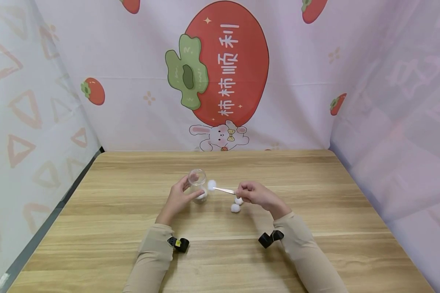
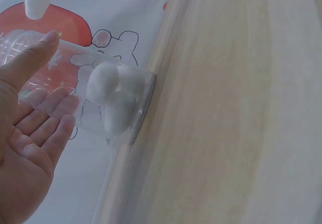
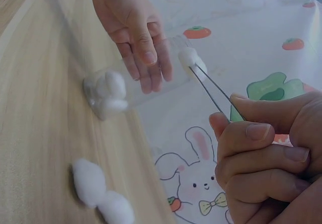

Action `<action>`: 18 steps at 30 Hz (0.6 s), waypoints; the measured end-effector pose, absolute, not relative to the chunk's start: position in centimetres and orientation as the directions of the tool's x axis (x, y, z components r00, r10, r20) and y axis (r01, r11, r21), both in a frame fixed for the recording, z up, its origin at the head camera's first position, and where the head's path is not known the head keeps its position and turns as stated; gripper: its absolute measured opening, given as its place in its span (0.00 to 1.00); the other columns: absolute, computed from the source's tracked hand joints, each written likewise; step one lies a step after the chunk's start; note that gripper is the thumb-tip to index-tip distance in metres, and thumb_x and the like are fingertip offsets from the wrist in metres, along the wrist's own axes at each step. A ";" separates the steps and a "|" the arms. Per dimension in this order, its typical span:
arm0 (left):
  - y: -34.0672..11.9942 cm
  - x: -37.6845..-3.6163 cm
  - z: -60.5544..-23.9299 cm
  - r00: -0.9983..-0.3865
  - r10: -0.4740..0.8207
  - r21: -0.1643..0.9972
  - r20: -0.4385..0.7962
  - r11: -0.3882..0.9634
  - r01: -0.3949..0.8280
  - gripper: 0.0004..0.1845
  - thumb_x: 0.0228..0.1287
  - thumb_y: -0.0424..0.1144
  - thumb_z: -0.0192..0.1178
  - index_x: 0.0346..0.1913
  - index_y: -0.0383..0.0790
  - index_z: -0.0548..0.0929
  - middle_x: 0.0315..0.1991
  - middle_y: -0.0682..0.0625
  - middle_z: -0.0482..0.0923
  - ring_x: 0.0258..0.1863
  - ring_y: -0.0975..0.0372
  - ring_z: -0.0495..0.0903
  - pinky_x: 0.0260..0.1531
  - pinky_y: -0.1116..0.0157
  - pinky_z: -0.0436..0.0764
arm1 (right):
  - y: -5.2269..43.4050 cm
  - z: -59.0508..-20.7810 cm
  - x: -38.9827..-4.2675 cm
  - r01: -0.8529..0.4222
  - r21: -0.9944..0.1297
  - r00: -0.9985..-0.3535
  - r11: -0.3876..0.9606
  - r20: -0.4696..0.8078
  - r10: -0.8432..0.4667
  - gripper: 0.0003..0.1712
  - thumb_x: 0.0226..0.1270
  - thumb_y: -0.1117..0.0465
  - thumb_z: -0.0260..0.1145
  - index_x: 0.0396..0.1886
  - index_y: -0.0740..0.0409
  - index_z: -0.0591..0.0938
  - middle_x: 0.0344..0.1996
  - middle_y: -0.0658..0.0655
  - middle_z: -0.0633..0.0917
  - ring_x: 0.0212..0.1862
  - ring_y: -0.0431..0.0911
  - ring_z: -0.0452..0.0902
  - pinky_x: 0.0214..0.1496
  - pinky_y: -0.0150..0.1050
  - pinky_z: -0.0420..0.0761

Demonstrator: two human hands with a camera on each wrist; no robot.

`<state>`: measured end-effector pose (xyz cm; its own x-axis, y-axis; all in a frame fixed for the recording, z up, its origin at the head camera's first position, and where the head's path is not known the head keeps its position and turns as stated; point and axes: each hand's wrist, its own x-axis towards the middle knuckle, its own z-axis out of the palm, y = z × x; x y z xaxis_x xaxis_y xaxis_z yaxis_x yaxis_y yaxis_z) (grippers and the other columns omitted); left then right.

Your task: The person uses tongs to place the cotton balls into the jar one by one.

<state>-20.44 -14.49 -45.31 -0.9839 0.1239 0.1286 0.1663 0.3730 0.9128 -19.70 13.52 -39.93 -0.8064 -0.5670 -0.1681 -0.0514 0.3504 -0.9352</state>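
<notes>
A small clear jar (image 1: 198, 184) stands on the wooden table (image 1: 132, 252), with white cotton balls (image 2: 111, 99) at its bottom. My left hand (image 1: 177, 199) holds the jar, thumb on one side and fingers (image 3: 146, 53) on the other. My right hand (image 1: 254, 193) pinches metal tweezers (image 1: 224, 190) that grip one cotton ball (image 1: 211, 184) in the air beside the jar's mouth. Two loose cotton balls (image 1: 236, 204) lie on the table just under my right hand, also seen as cotton balls (image 3: 100, 194) in the right wrist view.
A printed cloth backdrop (image 1: 220, 73) with a big red fruit and a rabbit closes off the table's far side; cloth walls stand left and right. Black wrist straps (image 1: 179, 244) sit on both sleeves.
</notes>
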 end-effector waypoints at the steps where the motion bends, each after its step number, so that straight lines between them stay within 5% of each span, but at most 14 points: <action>1: -14.5 -20.5 -45.3 -0.984 0.124 0.914 0.125 0.370 0.163 0.40 0.53 0.37 0.72 0.68 0.33 0.67 0.64 0.36 0.74 0.67 0.47 0.72 0.71 0.56 0.71 | 13.5 -39.8 -19.7 -0.057 -0.937 -0.806 0.345 -0.161 -0.569 0.19 0.73 0.64 0.54 0.37 0.84 0.68 0.13 0.44 0.63 0.18 0.35 0.56 0.23 0.26 0.57; 13: -14.5 -20.3 -45.2 -0.985 0.127 0.918 0.117 0.365 0.156 0.40 0.52 0.36 0.72 0.69 0.34 0.66 0.65 0.36 0.73 0.68 0.47 0.71 0.71 0.55 0.70 | 13.2 -39.0 -20.1 -0.059 -0.940 -0.806 0.335 -0.153 -0.572 0.18 0.73 0.65 0.53 0.36 0.83 0.68 0.13 0.44 0.64 0.18 0.35 0.56 0.22 0.26 0.56; 18: -14.4 -20.4 -45.2 -0.984 0.126 0.915 0.126 0.367 0.164 0.40 0.53 0.36 0.72 0.68 0.33 0.66 0.64 0.35 0.73 0.67 0.46 0.72 0.71 0.54 0.71 | 13.3 -38.8 -20.2 -0.068 -0.943 -0.809 0.326 -0.139 -0.572 0.15 0.73 0.65 0.53 0.29 0.74 0.71 0.13 0.45 0.64 0.18 0.35 0.56 0.21 0.26 0.55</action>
